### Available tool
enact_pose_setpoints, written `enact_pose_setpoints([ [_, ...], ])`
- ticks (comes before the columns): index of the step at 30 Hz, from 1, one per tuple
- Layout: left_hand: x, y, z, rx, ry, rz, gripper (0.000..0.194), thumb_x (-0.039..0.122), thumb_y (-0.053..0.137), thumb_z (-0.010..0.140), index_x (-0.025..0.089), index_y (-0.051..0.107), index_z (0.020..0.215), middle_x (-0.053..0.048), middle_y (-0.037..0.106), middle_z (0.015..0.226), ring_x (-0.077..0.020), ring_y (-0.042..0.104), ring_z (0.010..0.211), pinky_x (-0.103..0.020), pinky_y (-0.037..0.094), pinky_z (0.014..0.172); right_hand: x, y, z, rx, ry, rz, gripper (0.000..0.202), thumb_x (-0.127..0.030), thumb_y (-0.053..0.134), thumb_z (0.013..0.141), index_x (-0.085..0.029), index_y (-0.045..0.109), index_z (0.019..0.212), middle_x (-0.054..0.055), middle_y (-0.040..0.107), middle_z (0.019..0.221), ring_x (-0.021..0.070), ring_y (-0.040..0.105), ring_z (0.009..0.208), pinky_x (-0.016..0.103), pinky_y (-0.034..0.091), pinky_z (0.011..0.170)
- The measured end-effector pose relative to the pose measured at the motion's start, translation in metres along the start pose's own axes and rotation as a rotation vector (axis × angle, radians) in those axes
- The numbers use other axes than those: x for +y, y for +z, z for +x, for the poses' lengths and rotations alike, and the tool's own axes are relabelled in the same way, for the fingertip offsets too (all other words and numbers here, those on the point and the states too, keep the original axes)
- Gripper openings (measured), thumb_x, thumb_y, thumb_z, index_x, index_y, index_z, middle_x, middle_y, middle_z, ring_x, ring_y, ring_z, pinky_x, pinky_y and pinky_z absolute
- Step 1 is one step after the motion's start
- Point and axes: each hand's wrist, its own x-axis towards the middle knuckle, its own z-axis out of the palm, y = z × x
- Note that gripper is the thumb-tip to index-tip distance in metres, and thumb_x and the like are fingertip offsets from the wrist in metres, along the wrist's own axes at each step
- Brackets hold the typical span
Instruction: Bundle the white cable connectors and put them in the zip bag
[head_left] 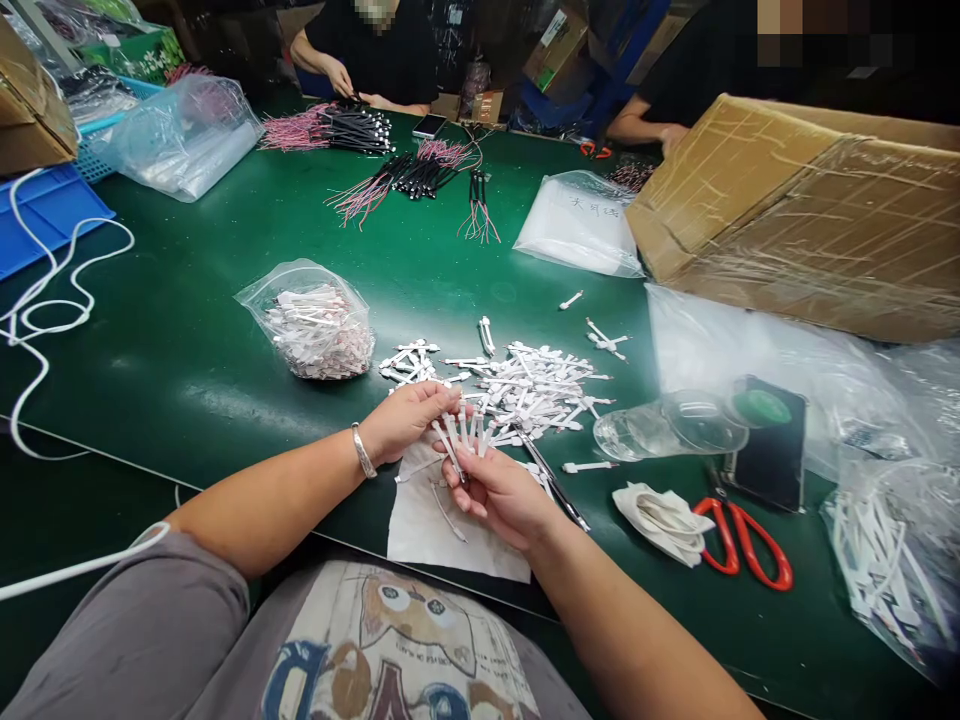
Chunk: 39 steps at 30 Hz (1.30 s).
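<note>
Several small white connector pieces are fanned out between my two hands. My right hand holds their lower ends between thumb and fingers. At their upper left, my left hand has its thumb and fingers pinched together on the pieces. Under the hands lies a white sheet with a thin white strip on it. Just beyond is a loose pile of white pieces. Metal tweezers rest beside my right hand. A clear bag full of similar pieces stands at the left.
Red-handled scissors, a white cloth bundle, a clear bottle and a dark phone lie at the right. Behind are a large cardboard box and black-and-pink wire bundles. Two people sit across the green table.
</note>
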Motion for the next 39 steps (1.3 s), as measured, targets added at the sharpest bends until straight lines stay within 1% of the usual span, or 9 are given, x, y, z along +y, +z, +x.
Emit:
enact_pose_setpoints([
  [3, 0.001, 0.002, 0.001, 0.080, -0.002, -0.082, 0.044, 0.054, 0.057, 0.073, 0.012, 0.057, 0.087, -0.007, 0.062, 0.083, -0.0103, 0.057, 0.062, -0.021, 0.042, 0.052, -0.001, 0.000, 0.001, 0.024, -0.056, 0.030, 0.030, -0.037, 0.065, 0.074, -0.015, 0.056, 0.094, -0.002, 0.052, 0.064, 0.0050, 0.045, 0.043, 0.014, 0.022, 0.034],
  [5, 0.000, 0.003, 0.000, 0.066, -0.004, -0.093, 0.045, 0.052, 0.059, 0.073, 0.013, 0.058, 0.094, -0.005, 0.062, 0.080, -0.0108, 0.058, 0.067, -0.022, 0.043, 0.060, -0.002, 0.001, 0.002, 0.051, -0.102, 0.038, 0.030, -0.038, 0.065, 0.074, -0.016, 0.055, 0.092, -0.002, 0.052, 0.064, 0.0049, 0.045, 0.043, 0.014, 0.023, 0.035],
  [9, -0.008, 0.006, -0.003, -0.111, 0.024, 0.023, 0.035, 0.042, 0.066, 0.070, 0.012, 0.058, 0.087, -0.001, 0.060, 0.071, -0.0069, 0.054, 0.056, -0.022, 0.042, 0.060, -0.001, 0.000, 0.003, 0.092, -0.152, 0.035, 0.029, -0.039, 0.066, 0.073, -0.017, 0.053, 0.086, -0.002, 0.053, 0.066, 0.0056, 0.046, 0.046, 0.015, 0.026, 0.036],
  [13, -0.012, 0.007, -0.006, -0.198, -0.018, 0.119, 0.037, 0.046, 0.060, 0.075, 0.010, 0.057, 0.077, 0.001, 0.054, 0.054, -0.0079, 0.051, 0.046, -0.021, 0.038, 0.051, 0.001, -0.001, 0.005, 0.056, -0.187, 0.025, 0.026, -0.037, 0.067, 0.073, -0.016, 0.055, 0.081, 0.000, 0.054, 0.068, 0.0059, 0.048, 0.050, 0.014, 0.028, 0.037],
  [19, -0.014, 0.006, -0.005, -0.119, -0.036, 0.161, 0.042, 0.052, 0.055, 0.075, 0.013, 0.049, 0.061, 0.003, 0.049, 0.049, -0.0081, 0.051, 0.041, -0.020, 0.033, 0.044, -0.001, 0.001, 0.005, 0.077, -0.168, 0.075, 0.026, -0.037, 0.066, 0.074, -0.015, 0.057, 0.084, 0.002, 0.059, 0.074, 0.0064, 0.053, 0.055, 0.014, 0.037, 0.041],
  [24, -0.015, 0.004, -0.004, -0.003, -0.014, 0.215, 0.039, 0.050, 0.059, 0.073, 0.011, 0.060, 0.077, 0.004, 0.048, 0.050, -0.0039, 0.043, 0.044, -0.017, 0.029, 0.045, -0.002, 0.000, 0.006, 0.090, -0.178, 0.112, 0.027, -0.034, 0.064, 0.078, -0.018, 0.056, 0.097, 0.002, 0.061, 0.077, 0.0067, 0.058, 0.059, 0.012, 0.043, 0.046],
  [28, -0.015, 0.004, -0.004, -0.004, -0.021, 0.233, 0.041, 0.049, 0.059, 0.073, 0.011, 0.061, 0.087, 0.003, 0.048, 0.052, -0.0041, 0.042, 0.045, -0.016, 0.028, 0.045, -0.001, -0.001, 0.006, 0.106, -0.185, 0.107, 0.027, -0.031, 0.066, 0.076, -0.017, 0.057, 0.097, 0.002, 0.062, 0.076, 0.0070, 0.060, 0.059, 0.013, 0.046, 0.047],
  [35, -0.015, 0.005, -0.006, -0.028, 0.048, 0.233, 0.036, 0.047, 0.058, 0.075, 0.012, 0.052, 0.069, 0.004, 0.045, 0.048, -0.0043, 0.039, 0.043, -0.017, 0.029, 0.044, -0.001, -0.001, 0.005, 0.059, -0.105, 0.069, 0.025, -0.032, 0.068, 0.074, -0.013, 0.060, 0.090, 0.004, 0.063, 0.080, 0.0074, 0.061, 0.059, 0.013, 0.048, 0.050],
  [39, -0.015, 0.006, -0.006, -0.100, 0.015, 0.097, 0.031, 0.042, 0.059, 0.075, 0.013, 0.056, 0.087, 0.002, 0.052, 0.061, -0.0039, 0.042, 0.044, -0.017, 0.032, 0.044, -0.001, 0.000, 0.004, 0.041, -0.114, 0.070, 0.023, -0.031, 0.069, 0.073, -0.012, 0.060, 0.083, 0.002, 0.061, 0.072, 0.0049, 0.057, 0.051, 0.011, 0.045, 0.044],
])
